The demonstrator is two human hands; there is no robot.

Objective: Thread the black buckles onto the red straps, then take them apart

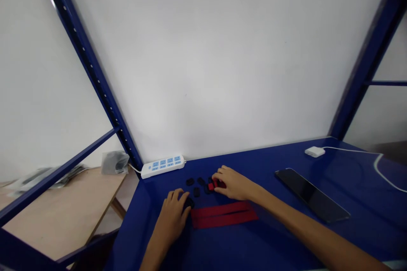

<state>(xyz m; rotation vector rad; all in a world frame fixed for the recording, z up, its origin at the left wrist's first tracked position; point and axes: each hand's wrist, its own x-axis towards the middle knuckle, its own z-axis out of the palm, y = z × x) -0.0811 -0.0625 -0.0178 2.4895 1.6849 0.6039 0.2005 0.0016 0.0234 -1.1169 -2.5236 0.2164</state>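
Observation:
On the blue table, two red strips (222,216) lie side by side in front of a loose group of small black pieces (196,192). My left hand (174,211) is at the left end of the strips, fingers curved over a black object (189,202) that they partly hide. Behind the strips, my right hand (230,183) has its thumb and fingers closed around a small red piece (219,183). Another bit of red (211,186) shows just left of those fingertips, among the black pieces.
A white power strip (163,166) lies against the wall at the back left. To the right are a dark tablet (311,194) and a white charger (314,151) with its cable. Blue posts (95,72) frame the table; a wooden table (63,211) holds plastic bags (115,162) at left.

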